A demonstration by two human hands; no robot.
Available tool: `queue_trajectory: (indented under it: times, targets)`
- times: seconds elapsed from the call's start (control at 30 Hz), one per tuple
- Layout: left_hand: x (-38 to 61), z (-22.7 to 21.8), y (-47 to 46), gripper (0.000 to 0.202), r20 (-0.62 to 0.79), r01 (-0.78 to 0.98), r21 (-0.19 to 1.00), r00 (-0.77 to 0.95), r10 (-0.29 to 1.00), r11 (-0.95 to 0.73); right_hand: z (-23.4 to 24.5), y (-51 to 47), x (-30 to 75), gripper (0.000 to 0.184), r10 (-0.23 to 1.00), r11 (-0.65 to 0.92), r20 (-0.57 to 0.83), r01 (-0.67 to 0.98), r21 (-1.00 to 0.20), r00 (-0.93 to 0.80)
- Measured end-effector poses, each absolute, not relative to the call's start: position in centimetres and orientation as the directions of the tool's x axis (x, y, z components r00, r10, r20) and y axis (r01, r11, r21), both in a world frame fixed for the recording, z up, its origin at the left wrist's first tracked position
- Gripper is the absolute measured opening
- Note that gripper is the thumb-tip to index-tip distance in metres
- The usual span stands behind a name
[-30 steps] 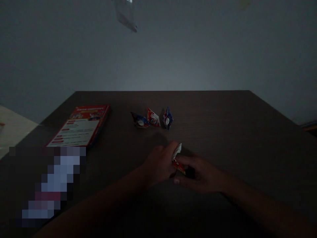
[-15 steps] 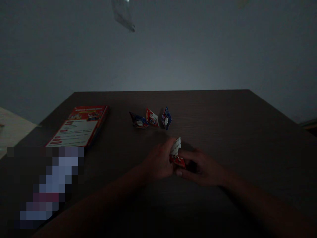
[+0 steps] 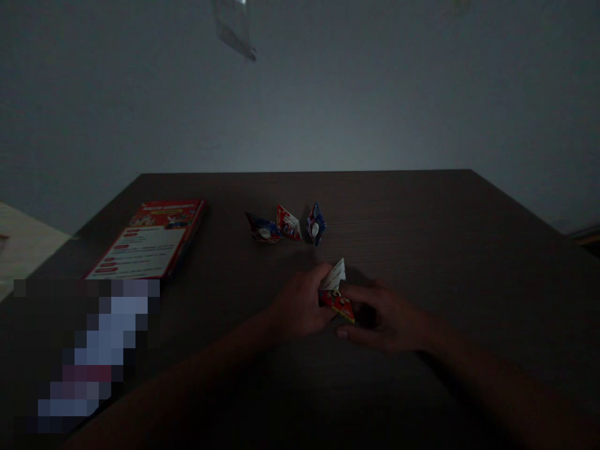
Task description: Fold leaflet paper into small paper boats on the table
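Observation:
In dim light my left hand and my right hand meet over the dark wooden table. Both pinch a small folded piece of red and white printed paper between their fingertips; its white flap sticks up. Beyond the hands, three finished folded paper shapes stand in a row: a blue one, a red and white one and another blue one.
A red printed booklet lies flat at the table's left. A blurred-out patch covers the near left corner. A pale wall rises behind the table, with a faint shiny thing hanging at the top.
The two hands have shifted slightly away from me with the paper. The white flap now stands a little higher and the red part has turned more to the right.

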State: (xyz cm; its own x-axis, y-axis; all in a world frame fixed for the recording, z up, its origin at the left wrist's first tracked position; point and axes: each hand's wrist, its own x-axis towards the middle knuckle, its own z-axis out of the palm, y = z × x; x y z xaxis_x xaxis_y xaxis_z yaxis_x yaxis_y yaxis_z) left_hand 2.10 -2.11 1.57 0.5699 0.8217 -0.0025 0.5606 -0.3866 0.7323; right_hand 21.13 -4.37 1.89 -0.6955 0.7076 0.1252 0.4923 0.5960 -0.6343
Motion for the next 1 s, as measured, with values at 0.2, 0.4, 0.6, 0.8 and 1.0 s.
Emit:
queue_trajectory:
  times: [0.2,0.4,0.6,0.8,1.0]
  targets:
    - [2.04,1.46,-2.23,0.021,0.033,0.5,0.761,0.605,0.795,-0.413,1.98,-4.35,20.91,0.026,0.696,0.604,0.102,0.502,-0.619,-0.711]
    - [1.98,1.76,-2.24,0.018,0.024,0.509,0.754,0.61,0.792,-0.415,2.12,-4.33,20.67,0.024,0.678,0.619,0.119,0.476,-0.624,-0.725]
    - [1.68,1.46,-1.88,0.024,0.043,0.389,0.838,0.651,0.758,-0.382,2.24,-4.19,20.92,0.03,0.668,0.611,0.145,0.428,-0.666,-0.729]
    - [1.28,0.9,-1.65,0.033,0.021,0.293,0.91,0.675,0.738,-0.294,1.75,-4.03,21.31,0.035,0.683,0.621,0.199,0.415,-0.665,-0.703]
    - [1.35,1.16,-1.83,0.06,0.125,0.336,0.846,0.629,0.767,-0.413,1.87,-3.56,21.32,0.026,0.64,0.674,0.266,0.359,-0.646,-0.721]
